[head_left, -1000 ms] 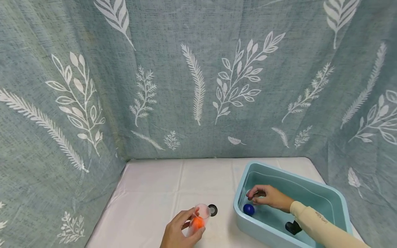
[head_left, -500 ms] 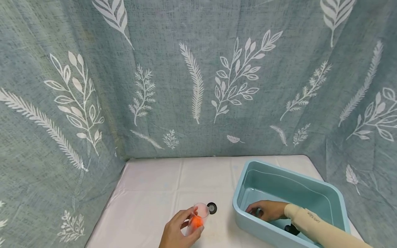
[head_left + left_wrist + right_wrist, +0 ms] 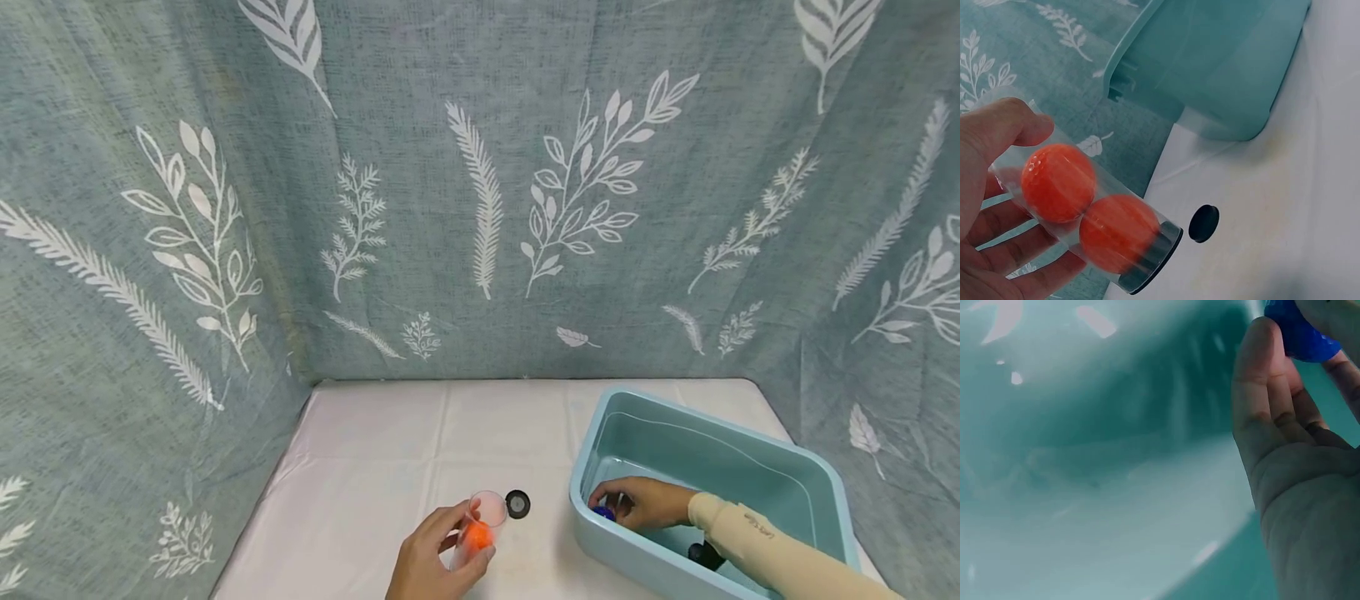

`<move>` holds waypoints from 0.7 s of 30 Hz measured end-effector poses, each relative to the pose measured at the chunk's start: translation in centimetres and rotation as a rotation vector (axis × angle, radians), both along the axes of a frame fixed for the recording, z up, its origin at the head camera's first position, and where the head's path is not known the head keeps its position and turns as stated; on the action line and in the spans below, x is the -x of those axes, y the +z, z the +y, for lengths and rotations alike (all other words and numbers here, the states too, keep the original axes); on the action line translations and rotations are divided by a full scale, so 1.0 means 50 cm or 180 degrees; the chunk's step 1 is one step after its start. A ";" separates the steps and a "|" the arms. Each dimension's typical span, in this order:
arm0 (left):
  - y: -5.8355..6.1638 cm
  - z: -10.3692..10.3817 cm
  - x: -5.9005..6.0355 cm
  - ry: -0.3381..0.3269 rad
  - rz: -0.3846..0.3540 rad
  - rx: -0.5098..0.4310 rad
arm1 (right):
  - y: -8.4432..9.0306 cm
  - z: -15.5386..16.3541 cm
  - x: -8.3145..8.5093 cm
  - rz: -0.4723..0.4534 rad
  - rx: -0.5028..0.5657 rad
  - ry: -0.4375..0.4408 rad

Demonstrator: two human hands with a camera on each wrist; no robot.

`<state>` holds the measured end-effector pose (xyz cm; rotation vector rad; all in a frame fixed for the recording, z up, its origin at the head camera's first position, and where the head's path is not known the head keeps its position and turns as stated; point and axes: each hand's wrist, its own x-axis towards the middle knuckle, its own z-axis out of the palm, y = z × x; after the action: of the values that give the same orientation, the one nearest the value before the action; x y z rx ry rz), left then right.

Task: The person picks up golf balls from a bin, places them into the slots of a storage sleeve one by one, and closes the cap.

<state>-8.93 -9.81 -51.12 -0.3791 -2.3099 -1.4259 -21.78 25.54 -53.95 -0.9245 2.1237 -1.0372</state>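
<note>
My left hand [image 3: 427, 562] grips a clear plastic tube [image 3: 478, 527] on the white table; two orange balls [image 3: 1059, 182] [image 3: 1118, 232] sit inside the tube [image 3: 1085, 212], with a dark ring at its lower end. My right hand [image 3: 637, 502] reaches into the near-left corner of a light blue tub [image 3: 821, 487] and its fingers curl round a blue ball [image 3: 603, 513]. The blue ball [image 3: 1300, 334] shows between the fingertips [image 3: 1260, 356] in the right wrist view.
A small black cap [image 3: 517, 503] lies on the table just right of the tube; it shows as the black cap [image 3: 1204, 223] in the left wrist view. A dark object [image 3: 705, 553] lies in the tub by my forearm. Leaf-patterned curtains [image 3: 480, 183] close in the table on three sides.
My right hand dropped from above the blue ball down into the tub's near-left corner and closed round the ball. The left hand and tube stayed put.
</note>
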 end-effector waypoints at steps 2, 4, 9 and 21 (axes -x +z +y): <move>0.001 0.001 0.002 -0.0006 0.0018 -0.0011 | 0.013 0.009 0.007 -0.0091 0.0082 -0.0127; 0.001 0.003 0.002 -0.0013 0.0029 -0.0018 | 0.026 0.016 0.013 -0.0222 0.0205 -0.0263; 0.003 0.006 0.003 -0.0016 0.0051 -0.0004 | 0.047 0.032 0.022 -0.0392 0.0471 -0.0628; 0.002 0.017 0.004 -0.0055 0.0097 -0.0028 | 0.149 0.045 0.009 -0.0172 0.0548 -0.0885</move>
<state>-9.14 -8.98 -51.00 -0.4164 -2.2810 -1.4282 -22.23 27.80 -46.51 -0.6803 2.1854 -1.3855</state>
